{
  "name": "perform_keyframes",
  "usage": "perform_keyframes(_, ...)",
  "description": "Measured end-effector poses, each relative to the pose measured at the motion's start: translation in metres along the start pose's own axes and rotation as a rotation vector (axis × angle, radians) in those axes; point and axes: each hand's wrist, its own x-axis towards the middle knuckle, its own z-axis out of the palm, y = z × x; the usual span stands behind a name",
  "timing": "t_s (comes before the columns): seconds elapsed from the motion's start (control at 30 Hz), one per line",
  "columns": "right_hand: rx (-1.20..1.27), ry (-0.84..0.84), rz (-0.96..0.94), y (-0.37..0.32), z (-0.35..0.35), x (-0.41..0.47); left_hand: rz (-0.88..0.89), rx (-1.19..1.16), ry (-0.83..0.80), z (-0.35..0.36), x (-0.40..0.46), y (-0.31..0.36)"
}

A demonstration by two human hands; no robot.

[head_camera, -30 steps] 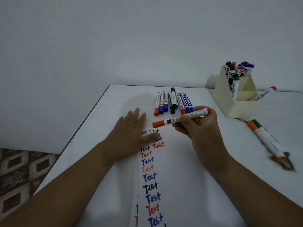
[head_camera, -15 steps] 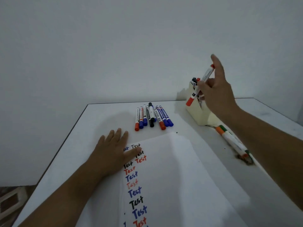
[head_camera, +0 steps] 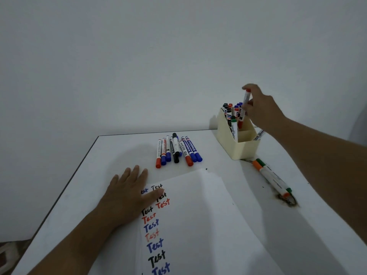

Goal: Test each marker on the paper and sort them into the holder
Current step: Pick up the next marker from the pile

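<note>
Right hand pinches a red-capped marker upright, cap-down in the cream holder; left hand lies flat, fingers straight, on the test paper.

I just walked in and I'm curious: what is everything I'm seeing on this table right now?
table: one, white, against a pale wall.
paper: a stack, white, near edge, "Test" written in black, red and blue.
loose markers: a row, red, blue and black caps, behind the paper.
holder: one, cream, far right, holding many markers.
green and orange markers: two, right of the paper, ends on a dark smudge.
red marker: one, going cap-down into the holder.
left hand: flat on the paper.
right hand: holds the red marker.
</note>
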Motion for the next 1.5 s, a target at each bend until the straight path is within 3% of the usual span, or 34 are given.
perform_keyframes(0.33, -0.444, -0.271, 0.034, 0.013, 0.026, -0.005, -0.006, -0.021, -0.008, 0.001, 0.001, 0.000)
perform_keyframes(0.5, -0.471, -0.098, -0.023, 0.002, 0.024, -0.006, -0.008, -0.019, 0.003, 0.001, 0.000, 0.000)
perform_keyframes(0.63, -0.423, 0.058, -0.244, -0.025, 0.028, -0.005, -0.010, -0.046, 0.016, 0.001, 0.000, 0.000)
perform_keyframes(0.97, -0.343, -0.558, -0.640, -0.113, 0.107, -0.037, -0.111, -0.179, 0.035, -0.006, -0.008, 0.005)
perform_keyframes(1.23, -0.607, -0.622, -0.853, -0.146, 0.163, -0.067, -0.144, -0.183, 0.089, -0.004, -0.011, 0.006)
perform_keyframes(1.5, -0.510, -0.537, -0.974, -0.141, 0.179, -0.065, -0.136, -0.209, 0.096, -0.004, -0.011, 0.004)
